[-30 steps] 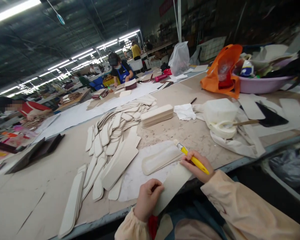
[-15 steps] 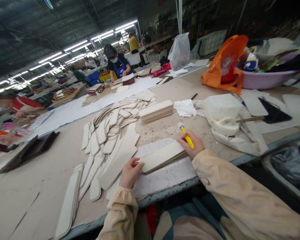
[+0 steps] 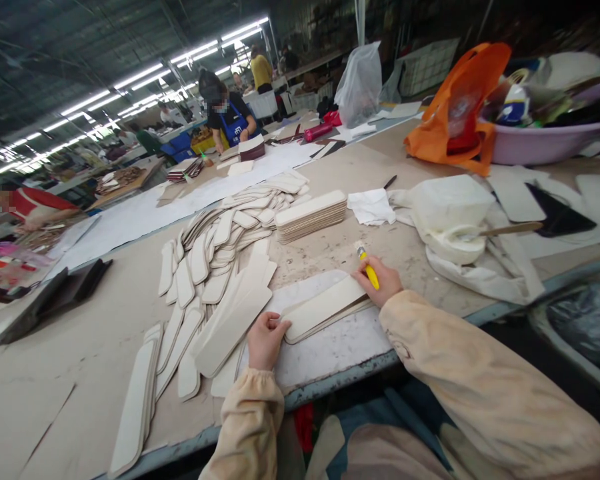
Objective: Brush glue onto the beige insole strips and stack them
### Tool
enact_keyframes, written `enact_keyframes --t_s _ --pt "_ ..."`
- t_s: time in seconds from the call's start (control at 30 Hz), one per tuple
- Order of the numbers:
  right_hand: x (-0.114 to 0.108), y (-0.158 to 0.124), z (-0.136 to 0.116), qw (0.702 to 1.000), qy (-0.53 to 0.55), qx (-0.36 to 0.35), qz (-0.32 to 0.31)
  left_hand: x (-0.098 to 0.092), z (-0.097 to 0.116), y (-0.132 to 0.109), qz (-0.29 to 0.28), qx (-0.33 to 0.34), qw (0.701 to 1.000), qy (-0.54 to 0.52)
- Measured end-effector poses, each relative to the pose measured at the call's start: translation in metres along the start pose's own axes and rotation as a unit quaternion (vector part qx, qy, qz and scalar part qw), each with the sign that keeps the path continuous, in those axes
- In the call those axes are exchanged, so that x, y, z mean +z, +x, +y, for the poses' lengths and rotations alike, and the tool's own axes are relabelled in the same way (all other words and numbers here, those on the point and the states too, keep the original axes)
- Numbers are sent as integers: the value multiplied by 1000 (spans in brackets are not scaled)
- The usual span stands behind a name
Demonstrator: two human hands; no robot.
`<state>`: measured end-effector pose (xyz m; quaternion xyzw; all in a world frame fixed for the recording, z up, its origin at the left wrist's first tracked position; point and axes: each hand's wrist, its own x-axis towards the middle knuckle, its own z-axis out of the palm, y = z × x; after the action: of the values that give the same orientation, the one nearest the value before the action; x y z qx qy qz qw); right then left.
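A small pile of long, cream, round-ended strips point(image 3: 325, 307) lies in front of me on a white sheet point(image 3: 330, 360). At its left end the thumb and fingers of my left hand point(image 3: 266, 339) are closed on the edge of the top strip. My right hand point(image 3: 384, 281) grips a yellow-handled paintbrush point(image 3: 371, 272), bristles pointing up and away, while its fingertips touch the pile's right end. Left of the pile, more strips point(image 3: 237, 313) are fanned out. A neat stack of strips point(image 3: 311, 219) stands behind.
A heap of loose strips point(image 3: 220, 247) spreads to the left. Rightward are a white tub point(image 3: 450, 207) with a wooden stick point(image 3: 513, 228), a crumpled tissue point(image 3: 371, 207), an orange bag point(image 3: 447, 127) and a purple basin point(image 3: 545, 143). A co-worker point(image 3: 227, 113) works across the table.
The view has shifted slightly. My hands stay at the two ends of the pile, and the top strip's right end looks a little more lifted from those beneath it.
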<state>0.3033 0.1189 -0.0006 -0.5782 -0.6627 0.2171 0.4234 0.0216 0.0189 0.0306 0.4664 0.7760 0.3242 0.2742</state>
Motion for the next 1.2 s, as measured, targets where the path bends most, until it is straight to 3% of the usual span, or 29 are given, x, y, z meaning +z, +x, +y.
enact_keyframes --t_s 0.33,0.47,0.57,0.63,0.73,0.8,0.97,1.1,1.2 --pt "8 0 6 997 -66 1 -48 -1 -8 5 -24 21 998 57" --pt "6 4 7 991 -122 -36 -47 -2 -10 8 -48 35 996 64" --pt "6 -1 -2 986 -133 -85 -50 -2 -11 10 -61 40 994 77" --pt "10 -13 -13 977 -120 -154 -83 -3 -9 10 -66 41 992 96" --pt "24 -40 -29 941 -89 -291 -149 -3 -5 10 -74 42 989 122" --pt "32 -54 -34 927 -87 -322 -173 -4 -3 10 -80 44 987 130" --pt "20 -51 -22 948 -112 -239 -178 -3 -4 11 -78 61 987 123" --pt "-4 -30 -3 975 -129 -134 -119 -3 -7 11 -78 69 987 121" --pt "-9 -21 6 986 -131 -72 -69 -3 -6 11 -80 72 987 123"
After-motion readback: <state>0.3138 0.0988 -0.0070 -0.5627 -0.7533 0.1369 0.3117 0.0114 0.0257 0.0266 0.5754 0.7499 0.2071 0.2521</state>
